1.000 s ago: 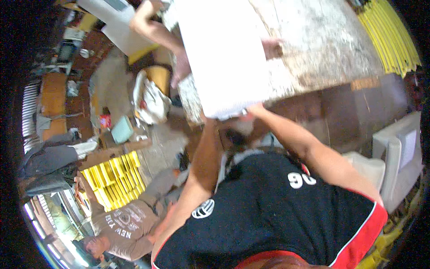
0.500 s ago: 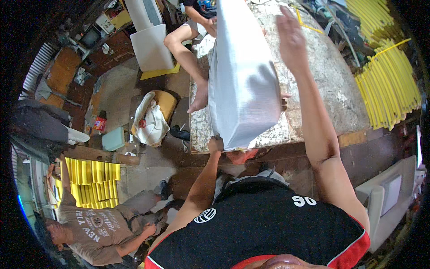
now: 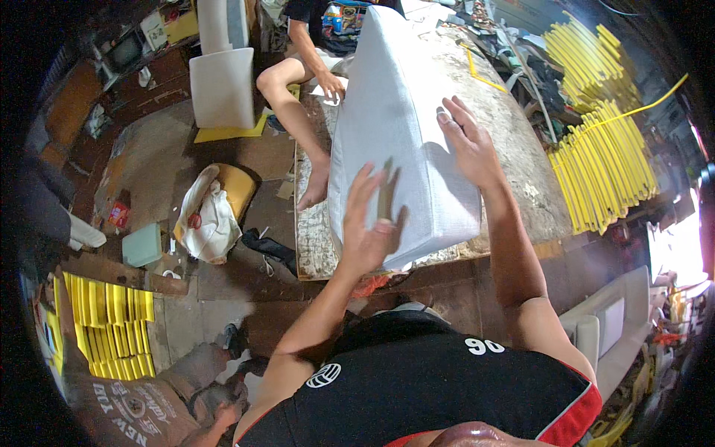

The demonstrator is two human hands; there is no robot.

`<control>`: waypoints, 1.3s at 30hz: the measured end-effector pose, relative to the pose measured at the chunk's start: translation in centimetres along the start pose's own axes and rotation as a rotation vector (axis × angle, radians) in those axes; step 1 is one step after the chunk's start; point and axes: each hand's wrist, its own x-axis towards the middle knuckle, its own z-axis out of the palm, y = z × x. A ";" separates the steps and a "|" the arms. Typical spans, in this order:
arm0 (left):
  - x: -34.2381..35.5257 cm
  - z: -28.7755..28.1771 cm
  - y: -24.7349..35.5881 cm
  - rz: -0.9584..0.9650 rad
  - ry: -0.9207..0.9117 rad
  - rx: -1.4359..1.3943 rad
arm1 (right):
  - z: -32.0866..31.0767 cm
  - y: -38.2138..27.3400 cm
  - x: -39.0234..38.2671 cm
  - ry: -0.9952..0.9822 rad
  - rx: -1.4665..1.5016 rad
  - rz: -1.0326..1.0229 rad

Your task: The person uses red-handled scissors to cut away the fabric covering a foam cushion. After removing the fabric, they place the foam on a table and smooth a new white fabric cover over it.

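Observation:
A pale grey fabric-covered cushion [image 3: 395, 141], long and wedge-like, stands on a worn worktable [image 3: 521, 171]. My left hand [image 3: 369, 223] is raised in front of the cushion's near left face, its fingers spread and a little blurred. Nothing is in it, and it casts a shadow on the fabric. Over the cushion's right side is my right hand [image 3: 471, 145], fingers stretched out and empty. Whether either palm touches the cloth I cannot tell.
Across the table sits another person [image 3: 302, 89], one bare foot on its left edge. Yellow strips [image 3: 603, 167] are stacked at the right, more yellow pieces [image 3: 112, 320] at the lower left beside a second person [image 3: 141, 402]. A stool [image 3: 216, 208] with white cloth stands left.
My left hand has let go of the cushion's near lower corner and risen in front of it. My right hand has come down from high up to the cushion's right side. The cushion appears turned.

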 end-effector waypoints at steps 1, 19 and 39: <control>2.0 0.4 1.4 0.112 -0.102 0.012 | -0.3 1.0 0.2 0.006 -0.027 0.012; 6.9 3.4 -0.5 0.265 -0.200 -0.048 | 4.2 11.8 18.9 0.101 0.249 0.459; 10.8 2.4 -12.7 -0.128 -0.140 -0.067 | 6.6 3.6 18.8 -0.231 -0.514 -0.322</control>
